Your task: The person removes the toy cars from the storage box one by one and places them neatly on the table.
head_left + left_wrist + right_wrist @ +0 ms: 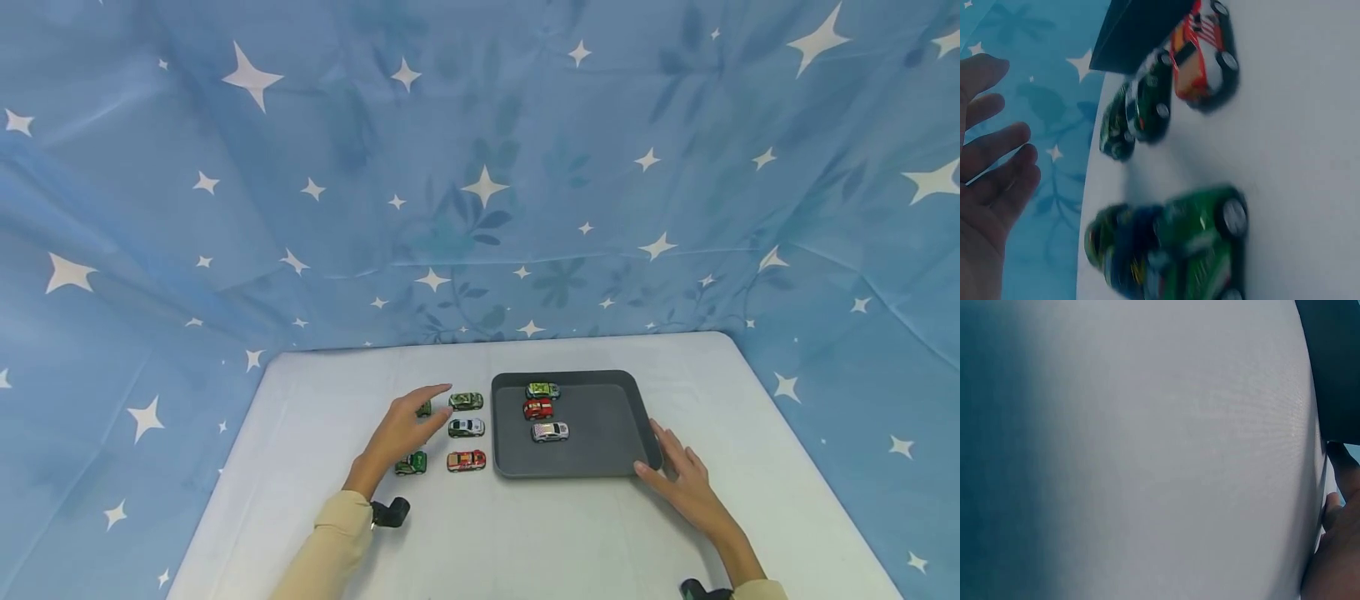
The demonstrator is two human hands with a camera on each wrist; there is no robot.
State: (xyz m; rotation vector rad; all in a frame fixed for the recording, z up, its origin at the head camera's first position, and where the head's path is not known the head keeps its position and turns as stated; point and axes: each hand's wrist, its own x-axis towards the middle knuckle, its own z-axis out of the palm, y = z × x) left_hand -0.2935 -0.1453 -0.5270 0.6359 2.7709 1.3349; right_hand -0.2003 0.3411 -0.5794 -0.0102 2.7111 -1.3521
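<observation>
My left hand (401, 429) hovers above several toy cars left of the tray, its fingers extended with nothing between them. Nearest its fingertips is a green camouflage car (466, 402); a white-and-black car (466, 427) and a red-and-tan car (467, 461) sit below that. Another car (424, 409) is partly hidden by the hand, and a green car (411, 463) stands by the wrist. A blue car (1130, 250) shows in the left wrist view. My right hand (686, 483) touches the near right corner of the dark grey tray (600, 468), fingers loosely extended.
Inside the tray, toward its left, are a yellow-green car (543, 390), a red car (537, 408) and a silver-white car (550, 432). The white table (525, 542) ends at the back against a blue star-patterned cloth (480, 250).
</observation>
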